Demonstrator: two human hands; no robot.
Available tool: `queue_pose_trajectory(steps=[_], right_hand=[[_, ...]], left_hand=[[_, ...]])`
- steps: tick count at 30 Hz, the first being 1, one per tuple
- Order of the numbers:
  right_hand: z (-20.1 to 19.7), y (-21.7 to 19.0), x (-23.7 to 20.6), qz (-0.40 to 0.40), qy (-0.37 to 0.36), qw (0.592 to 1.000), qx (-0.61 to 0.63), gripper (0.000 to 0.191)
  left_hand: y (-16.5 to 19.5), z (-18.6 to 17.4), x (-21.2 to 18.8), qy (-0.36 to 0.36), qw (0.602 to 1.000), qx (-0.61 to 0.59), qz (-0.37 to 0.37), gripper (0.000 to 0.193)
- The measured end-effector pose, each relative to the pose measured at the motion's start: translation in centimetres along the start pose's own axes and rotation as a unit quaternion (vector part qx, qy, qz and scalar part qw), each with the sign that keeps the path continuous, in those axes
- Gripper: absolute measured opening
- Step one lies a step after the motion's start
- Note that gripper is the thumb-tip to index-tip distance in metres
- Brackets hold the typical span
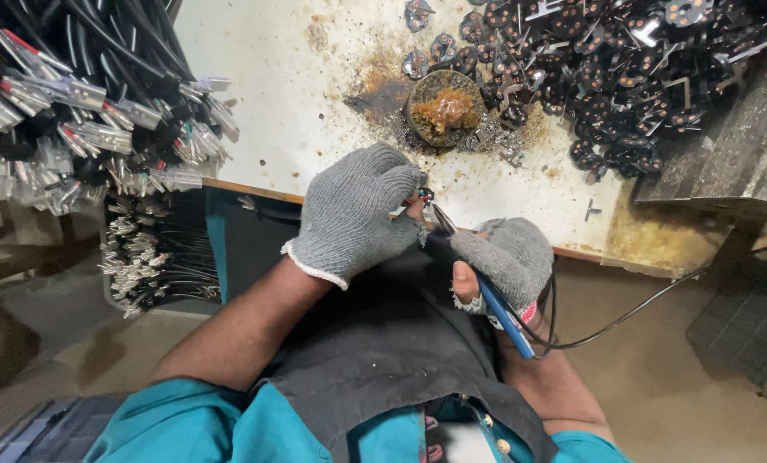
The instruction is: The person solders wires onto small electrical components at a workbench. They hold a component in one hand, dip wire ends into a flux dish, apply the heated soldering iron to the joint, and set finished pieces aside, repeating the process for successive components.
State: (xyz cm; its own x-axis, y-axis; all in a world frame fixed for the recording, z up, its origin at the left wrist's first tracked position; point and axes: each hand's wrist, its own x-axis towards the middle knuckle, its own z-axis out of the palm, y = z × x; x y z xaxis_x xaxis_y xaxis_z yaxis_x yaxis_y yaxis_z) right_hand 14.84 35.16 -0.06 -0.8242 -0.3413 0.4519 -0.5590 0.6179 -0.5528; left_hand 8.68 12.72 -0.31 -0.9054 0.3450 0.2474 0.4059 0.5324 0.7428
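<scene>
My left hand (353, 214), in a grey knit glove, is closed around a small dark part with red and black wires (421, 196) at the fingertips. My right hand (508, 257), in a worn grey glove with the thumb bare, grips a blue-handled soldering iron (497, 307). The iron's metal tip (442, 220) points up to the small part, right at my left fingertips. Both hands hover over a black cloth (383, 334) on my lap, just in front of the white table's edge (255, 190).
A round tin of brown flux paste (445, 110) sits on the stained white table (272, 94). A heap of small black parts (606, 60) lies at the back right. Bundles of black cables with metal terminals (83, 120) hang at left. The iron's black cord (623, 313) runs right.
</scene>
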Motion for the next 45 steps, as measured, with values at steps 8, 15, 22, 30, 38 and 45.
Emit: queue_pose_trajectory(steps=[8, 15, 22, 30, 38, 45], right_hand=[[-0.5, -1.0, 0.2, 0.065, 0.003, 0.998, 0.022, 0.022], [0.2, -0.1, 1.6, 0.214, 0.18, 0.956, 0.089, 0.03], [-1.4, 3.6, 6.3, 0.045, 0.083, 0.98, -0.173, 0.047], [-0.2, 0.8, 5.4, 0.172, 0.139, 0.973, 0.06, 0.053], [0.6, 0.2, 1.7, 0.209, 0.075, 0.974, 0.038, 0.055], [1.8, -1.2, 2.3, 0.149, 0.009, 0.983, -0.111, 0.052]], left_hand=[[0.1, -0.1, 0.1, 0.002, 1.0, -0.001, 0.004, 0.021], [0.3, -0.3, 0.2, 0.007, 1.0, -0.014, 0.005, 0.02], [0.7, -0.6, 0.4, 0.012, 1.0, -0.001, 0.006, 0.02], [0.5, -0.5, 0.2, 0.009, 1.0, 0.011, 0.0, 0.02], [0.3, -0.3, 0.1, 0.008, 1.0, -0.004, 0.012, 0.02], [0.2, -0.2, 0.2, 0.011, 1.0, 0.01, 0.017, 0.02]])
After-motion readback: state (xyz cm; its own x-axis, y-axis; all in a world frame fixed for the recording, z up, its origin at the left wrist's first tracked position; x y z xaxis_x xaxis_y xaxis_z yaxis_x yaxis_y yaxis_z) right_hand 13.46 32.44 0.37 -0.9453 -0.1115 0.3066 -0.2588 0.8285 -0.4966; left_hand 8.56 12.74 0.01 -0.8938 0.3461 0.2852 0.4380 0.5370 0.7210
